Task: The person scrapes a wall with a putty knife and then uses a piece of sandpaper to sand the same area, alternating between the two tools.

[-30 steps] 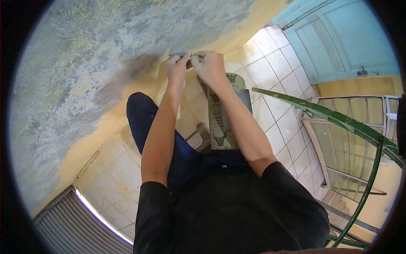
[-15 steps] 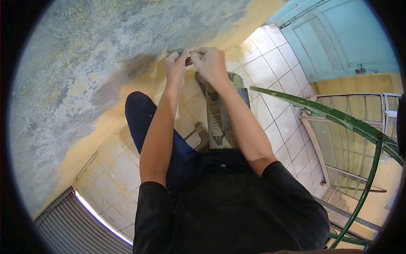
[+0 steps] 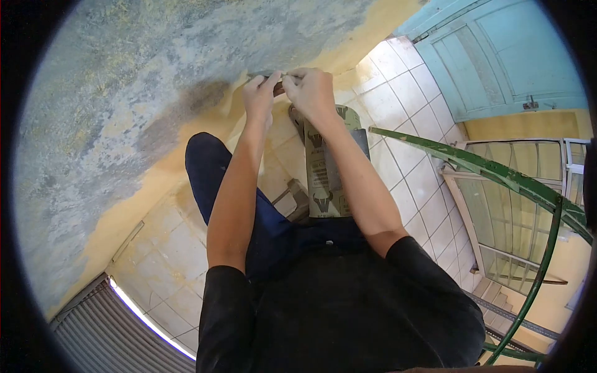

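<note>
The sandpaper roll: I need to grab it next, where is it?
In the head view, the sandpaper roll sits centre frame under the right forearm, below both hands at the wall.

**Surfaces and finishes**

Wall (image 3: 137, 81): rough, matt plaster, grey patches, yellow paint worn off. Floor tiles (image 3: 404, 105): smooth ceramic, slight gloss. Sandpaper roll (image 3: 324, 180): matt paper backing, printed. Railing (image 3: 497, 177): green-painted metal, chipped. Door (image 3: 504, 50): painted, matt blue. Trousers (image 3: 211, 174): dark cloth.

ahead: scraped wall (image 3: 155, 68) blocks us | right: green railing (image 3: 497, 177) hems us in | below: our raised knee (image 3: 208, 168) crowds tiled floor (image 3: 404, 105)
</note>
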A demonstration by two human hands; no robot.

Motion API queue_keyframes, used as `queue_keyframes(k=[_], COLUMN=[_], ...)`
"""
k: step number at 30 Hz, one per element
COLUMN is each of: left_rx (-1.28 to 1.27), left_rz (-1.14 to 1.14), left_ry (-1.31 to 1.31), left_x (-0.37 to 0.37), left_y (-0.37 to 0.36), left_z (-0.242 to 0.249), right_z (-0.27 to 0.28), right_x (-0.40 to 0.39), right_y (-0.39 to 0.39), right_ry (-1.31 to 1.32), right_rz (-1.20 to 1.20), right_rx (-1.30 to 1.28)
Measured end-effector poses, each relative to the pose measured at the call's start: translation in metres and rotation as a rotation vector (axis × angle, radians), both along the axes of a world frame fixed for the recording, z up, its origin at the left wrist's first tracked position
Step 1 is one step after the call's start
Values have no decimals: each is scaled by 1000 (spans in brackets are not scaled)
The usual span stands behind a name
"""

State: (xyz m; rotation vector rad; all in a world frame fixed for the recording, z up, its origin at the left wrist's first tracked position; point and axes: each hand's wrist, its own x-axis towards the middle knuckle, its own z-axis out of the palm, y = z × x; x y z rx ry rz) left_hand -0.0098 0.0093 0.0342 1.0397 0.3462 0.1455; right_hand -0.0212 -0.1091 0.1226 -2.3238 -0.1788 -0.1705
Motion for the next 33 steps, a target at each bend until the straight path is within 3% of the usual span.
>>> queue_keyframes(k=[3, 6, 8, 12, 14, 18, 26, 29, 33], left_rx=[75, 92, 107, 72, 45, 150, 70, 76, 155], left_rz=[60, -15, -10, -8, -11, 18, 27, -7, 35], left_ry=[-34, -40, -12, -73, -13, -16, 4, 13, 31], left_x=[-4, -3, -5, -9, -8, -4, 2, -6, -5], left_y=[-7, 1, -2, -4, 1, -2, 5, 4, -2], left_z=[7, 7, -1, 28, 9, 7, -4, -7, 4], right_z=[-2, 0, 4, -1, -7, -5, -5, -14, -10], right_x=[5, -5, -3, 1, -3, 0, -5, -6, 1], right_y=[5, 3, 2, 2, 9, 5, 3, 13, 5], right_ry=[-36, -11, 110, 42, -55, -6, 29, -37, 52], right_rz=[77, -35, 5, -16, 21, 50, -19, 23, 28], right_rx=[38, 128, 62, 141, -2, 90, 136, 3, 48])
